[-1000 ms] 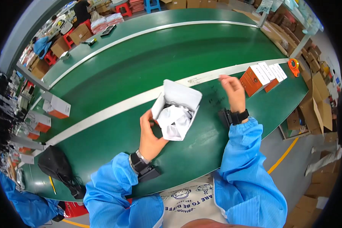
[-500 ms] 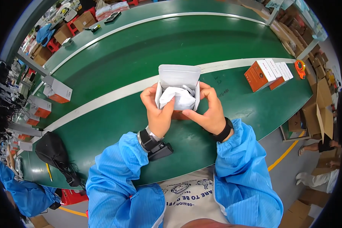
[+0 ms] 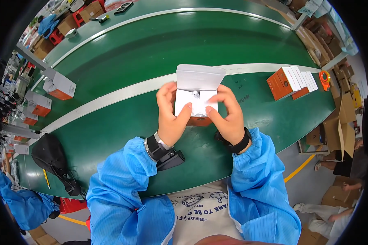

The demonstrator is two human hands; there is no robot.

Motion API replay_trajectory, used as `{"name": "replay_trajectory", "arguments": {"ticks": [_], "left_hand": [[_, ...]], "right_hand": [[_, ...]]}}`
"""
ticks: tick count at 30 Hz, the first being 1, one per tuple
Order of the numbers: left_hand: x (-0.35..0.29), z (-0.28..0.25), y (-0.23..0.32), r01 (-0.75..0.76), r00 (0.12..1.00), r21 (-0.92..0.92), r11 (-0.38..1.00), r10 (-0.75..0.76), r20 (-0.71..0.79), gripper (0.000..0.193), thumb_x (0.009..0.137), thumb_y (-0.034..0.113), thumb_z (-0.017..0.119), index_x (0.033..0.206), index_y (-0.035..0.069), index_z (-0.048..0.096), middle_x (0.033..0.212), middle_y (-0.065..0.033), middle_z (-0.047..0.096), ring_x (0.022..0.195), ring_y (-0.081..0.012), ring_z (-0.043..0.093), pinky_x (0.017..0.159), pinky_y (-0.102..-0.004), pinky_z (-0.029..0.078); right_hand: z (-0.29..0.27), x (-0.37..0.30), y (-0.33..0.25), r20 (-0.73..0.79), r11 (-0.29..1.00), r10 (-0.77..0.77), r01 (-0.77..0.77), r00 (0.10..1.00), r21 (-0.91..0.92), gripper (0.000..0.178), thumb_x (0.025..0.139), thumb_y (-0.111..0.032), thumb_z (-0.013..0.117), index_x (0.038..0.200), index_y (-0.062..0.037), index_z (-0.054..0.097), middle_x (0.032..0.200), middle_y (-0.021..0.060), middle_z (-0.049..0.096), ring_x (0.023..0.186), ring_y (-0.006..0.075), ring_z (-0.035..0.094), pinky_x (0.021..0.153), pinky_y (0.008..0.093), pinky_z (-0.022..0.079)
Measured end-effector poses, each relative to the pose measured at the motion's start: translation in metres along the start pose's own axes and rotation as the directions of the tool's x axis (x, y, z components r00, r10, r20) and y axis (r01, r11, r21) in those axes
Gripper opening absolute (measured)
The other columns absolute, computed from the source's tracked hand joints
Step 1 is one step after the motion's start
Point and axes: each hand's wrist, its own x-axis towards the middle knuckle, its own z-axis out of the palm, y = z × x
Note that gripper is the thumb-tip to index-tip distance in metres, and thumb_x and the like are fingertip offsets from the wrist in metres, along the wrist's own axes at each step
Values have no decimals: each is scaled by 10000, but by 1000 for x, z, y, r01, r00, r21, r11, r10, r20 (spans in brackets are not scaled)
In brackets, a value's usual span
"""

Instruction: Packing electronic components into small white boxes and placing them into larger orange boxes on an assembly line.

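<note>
A small white and orange cardboard box (image 3: 199, 121) stands in front of me with its white lid (image 3: 200, 77) raised at the back. My left hand (image 3: 171, 122) grips the left side, its thumb pressing on the left inner flap. On the opposite side my right hand (image 3: 232, 120) holds the box, its thumb over the right flap and its fingers slightly blurred. Both flaps lie folded inward across the opening. Between them shows a bit of white wrapping (image 3: 196, 94); the rest of the contents is hidden.
Several orange and white boxes (image 3: 283, 84) stand at the right beside an orange tape roll (image 3: 324, 80). More boxes (image 3: 61, 86) line the left. A black bag (image 3: 49, 153) and a yellow pencil (image 3: 46, 179) lie at the near left of the green table (image 3: 122, 122).
The side flaps have been folded inward over the white-wrapped contents, which showed openly before. My right thumb has moved up onto the box top. The lid remains raised.
</note>
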Motion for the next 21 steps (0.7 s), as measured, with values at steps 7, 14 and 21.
{"name": "replay_trajectory", "arguments": {"ticks": [7, 14, 21], "left_hand": [[18, -23, -3, -340, 902, 129, 932, 284, 324, 273, 717, -15, 601, 974, 66, 558, 1118, -103, 513, 1083, -302, 484, 926, -394, 384], [22, -32, 12, -479, 793, 188, 858, 330, 511, 301, 677, 14, 680, 937, 110, 561, 1032, -71, 565, 1100, -331, 470, 926, -431, 382], [21, -38, 6, -479, 793, 164, 862, 345, 502, 272, 700, 52, 698, 943, 97, 583, 1041, -79, 571, 1131, -326, 457, 926, -428, 381]], "right_hand": [[-5, 4, 8, 137, 973, -145, 116, 980, 199, 269, 696, -4, 642, 962, -41, 631, 1284, 179, 425, 1138, 282, 474, 950, 376, 375], [-4, 5, -14, 165, 985, -125, 142, 978, -94, 358, 679, -64, 670, 1033, -59, 617, 1316, 194, 410, 1174, 317, 453, 963, 392, 365], [2, 2, -8, 128, 988, -113, 125, 985, -92, 364, 712, -75, 665, 1072, -72, 615, 1319, 205, 409, 1188, 335, 442, 966, 398, 364]]}}
